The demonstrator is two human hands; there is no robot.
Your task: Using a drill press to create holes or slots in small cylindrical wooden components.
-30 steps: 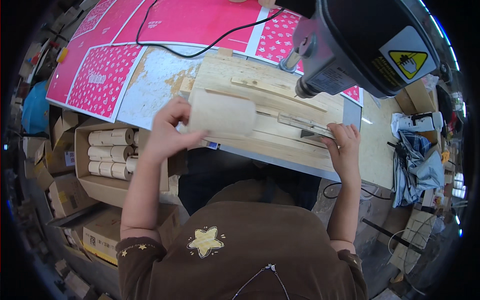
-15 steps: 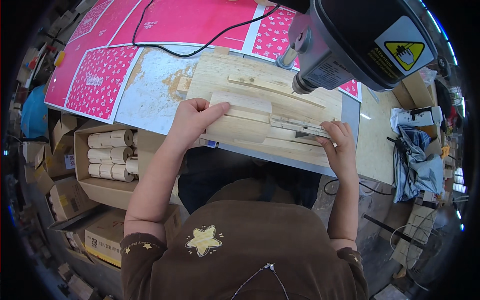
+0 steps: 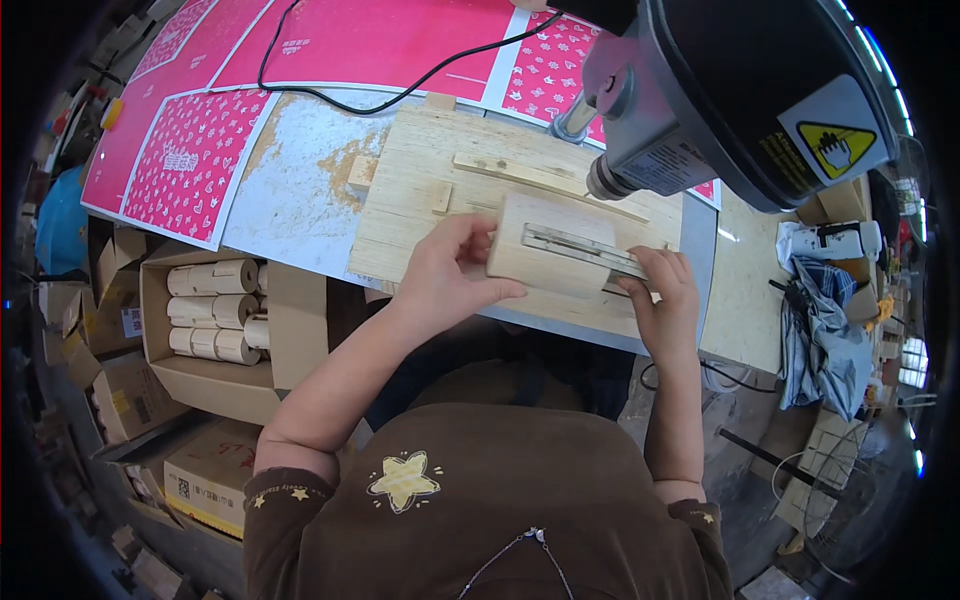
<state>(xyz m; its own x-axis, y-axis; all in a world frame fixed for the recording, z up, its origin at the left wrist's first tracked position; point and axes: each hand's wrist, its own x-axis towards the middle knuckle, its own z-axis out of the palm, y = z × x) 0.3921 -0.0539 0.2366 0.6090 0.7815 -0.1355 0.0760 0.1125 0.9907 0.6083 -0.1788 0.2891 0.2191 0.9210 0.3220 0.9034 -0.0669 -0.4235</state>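
Note:
A pale wooden block with a rounded top (image 3: 540, 268) lies on the plywood board (image 3: 400, 180), under and a little nearer me than the drill chuck (image 3: 606, 182). My left hand (image 3: 450, 275) is closed about the block's left end, its thumb at the near side and its fingers partly hidden behind. Between the thumb and fingers of my right hand (image 3: 665, 290) is the right end of a narrow slotted metal strip (image 3: 575, 246). That strip reaches leftward along the top of the block. A thin wooden batten (image 3: 530, 178) runs across the board behind the block.
The drill press head (image 3: 740, 100) overhangs the right side of the board. A black cable (image 3: 420, 82) crosses pink printed sheets (image 3: 380, 40) at the back. On my left, a cardboard box (image 3: 300, 330) holds several wooden cylinders (image 3: 212, 277). A small wood block (image 3: 440, 197) sits on the board.
The wooden block has moved right, beneath the metal strip, which now overlaps its top. My left hand has followed to the right and its thumb has shifted from the top to the near side.

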